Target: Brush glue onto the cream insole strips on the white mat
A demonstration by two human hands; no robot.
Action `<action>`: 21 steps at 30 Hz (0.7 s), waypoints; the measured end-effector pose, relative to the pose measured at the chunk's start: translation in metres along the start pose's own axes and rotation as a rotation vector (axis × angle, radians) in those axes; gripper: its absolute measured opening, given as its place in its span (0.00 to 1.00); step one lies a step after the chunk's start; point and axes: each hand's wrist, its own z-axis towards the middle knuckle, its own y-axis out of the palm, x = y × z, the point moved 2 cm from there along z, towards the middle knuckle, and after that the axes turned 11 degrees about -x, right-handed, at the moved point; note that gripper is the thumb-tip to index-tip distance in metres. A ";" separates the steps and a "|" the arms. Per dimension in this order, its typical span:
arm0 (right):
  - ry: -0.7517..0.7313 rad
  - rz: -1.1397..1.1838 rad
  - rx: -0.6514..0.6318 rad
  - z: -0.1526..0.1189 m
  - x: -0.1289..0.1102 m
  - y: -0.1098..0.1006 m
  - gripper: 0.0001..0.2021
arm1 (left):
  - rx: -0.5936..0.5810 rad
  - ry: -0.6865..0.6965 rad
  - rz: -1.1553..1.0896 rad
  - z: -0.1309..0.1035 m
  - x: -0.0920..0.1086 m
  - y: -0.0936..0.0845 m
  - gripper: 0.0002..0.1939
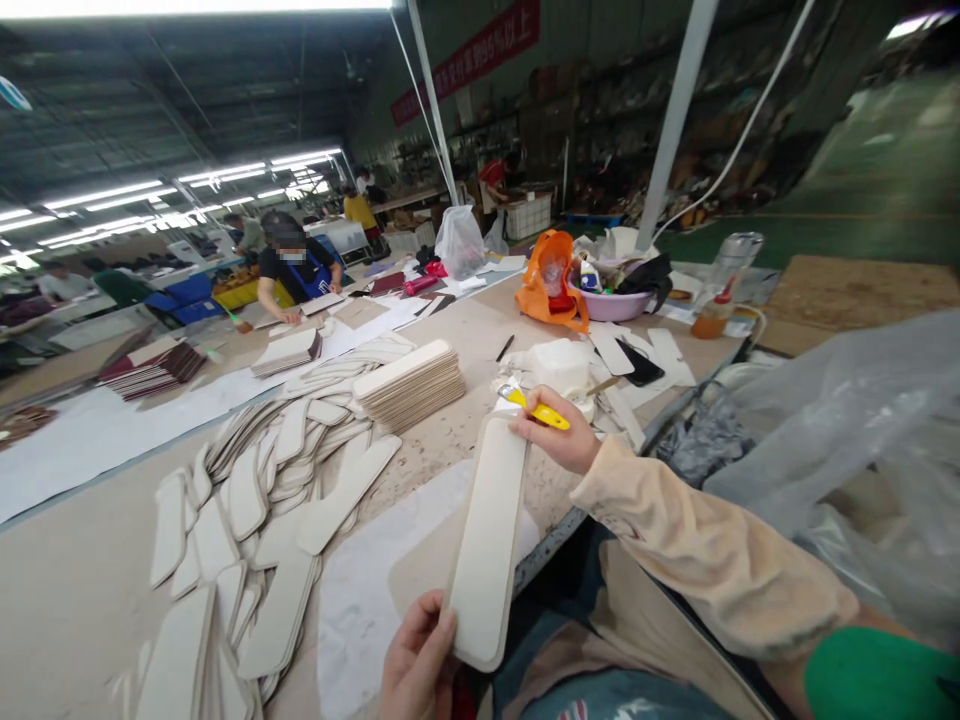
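Note:
A long pale panel with rounded corners (489, 540) is held tilted over the near table edge. My left hand (421, 655) grips its lower left corner between thumb and fingers. Closed round a yellow-handled brush (553, 413), my right hand (562, 432) also touches the panel's top end. The brush's tip points left, above a whitish patch on the table. Under the panel lie a white sheet (360, 615) and a beige piece (420, 555). Many similar panels (255, 500) are heaped to the left, and a neat stack (412, 388) stands behind them.
Beyond my right hand are a whitish container (559, 362), a black phone (641, 365), an orange bag (551, 285) and a purple basin (611, 305). An amber bottle (711, 318) stands at the right. Clear plastic (847, 430) hangs nearby. A person (296, 265) works across the table.

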 end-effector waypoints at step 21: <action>-0.054 -0.230 -0.016 -0.037 -0.054 -0.065 0.14 | -0.230 -0.126 0.221 0.004 -0.032 0.102 0.26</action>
